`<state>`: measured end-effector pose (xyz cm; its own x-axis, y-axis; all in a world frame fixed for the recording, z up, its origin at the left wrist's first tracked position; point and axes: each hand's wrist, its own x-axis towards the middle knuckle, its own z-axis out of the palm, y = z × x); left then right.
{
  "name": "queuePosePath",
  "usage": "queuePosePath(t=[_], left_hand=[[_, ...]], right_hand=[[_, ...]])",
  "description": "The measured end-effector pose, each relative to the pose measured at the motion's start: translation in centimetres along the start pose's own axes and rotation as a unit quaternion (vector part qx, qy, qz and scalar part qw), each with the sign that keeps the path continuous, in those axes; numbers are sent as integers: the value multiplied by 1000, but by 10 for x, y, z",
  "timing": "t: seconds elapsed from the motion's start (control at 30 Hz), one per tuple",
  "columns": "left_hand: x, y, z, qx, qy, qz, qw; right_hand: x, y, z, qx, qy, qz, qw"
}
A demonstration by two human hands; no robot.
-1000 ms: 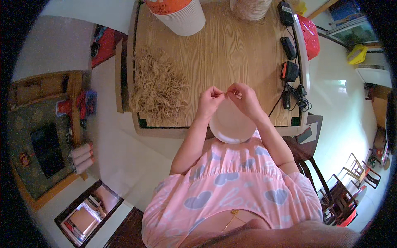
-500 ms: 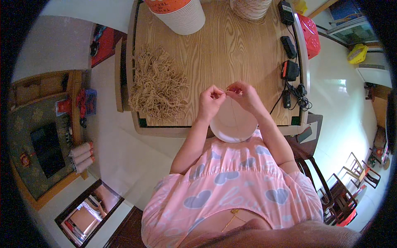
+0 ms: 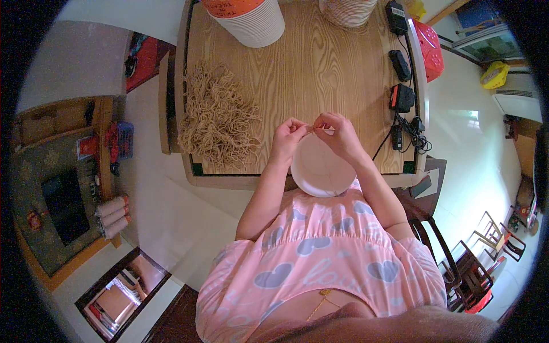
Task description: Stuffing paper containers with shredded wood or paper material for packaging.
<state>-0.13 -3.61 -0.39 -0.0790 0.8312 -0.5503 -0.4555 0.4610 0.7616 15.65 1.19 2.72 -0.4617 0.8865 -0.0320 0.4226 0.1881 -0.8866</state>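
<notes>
A white paper bucket (image 3: pixel 321 171) stands tilted against my lap at the table's near edge, its open mouth toward me. Over its far rim my left hand (image 3: pixel 289 138) and my right hand (image 3: pixel 338 137) meet, fingers pinched together. Between the fingertips runs a short bit of tan string (image 3: pixel 311 130); its ends are partly hidden by the fingers. A thin strand also shows faintly inside the bucket. Left of my left hand lies a loose heap of cut tan string (image 3: pixel 219 117).
At the far side stand a stack of white and orange paper buckets (image 3: pixel 251 26) and a large roll of twine (image 3: pixel 349 11). Black adapters (image 3: pixel 402 98) and tangled cables (image 3: pixel 416 139) line the right edge. A phone (image 3: pixel 421 186) lies beyond the near right corner.
My fingers have shifted slightly, the right ones turning over, and more string shows between them. The strand across the bucket hangs looser. The bucket stays in place.
</notes>
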Motion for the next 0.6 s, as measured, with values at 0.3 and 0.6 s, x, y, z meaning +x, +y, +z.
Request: queuePosePath(t=[0.3, 0.6], left_hand=[[4, -8, -6, 28, -14, 45, 998], [5, -12, -8, -7, -13, 47, 999]], right_hand=[[-1, 0, 2, 25, 14, 25, 999], [-1, -2, 3, 13, 15, 43, 999]])
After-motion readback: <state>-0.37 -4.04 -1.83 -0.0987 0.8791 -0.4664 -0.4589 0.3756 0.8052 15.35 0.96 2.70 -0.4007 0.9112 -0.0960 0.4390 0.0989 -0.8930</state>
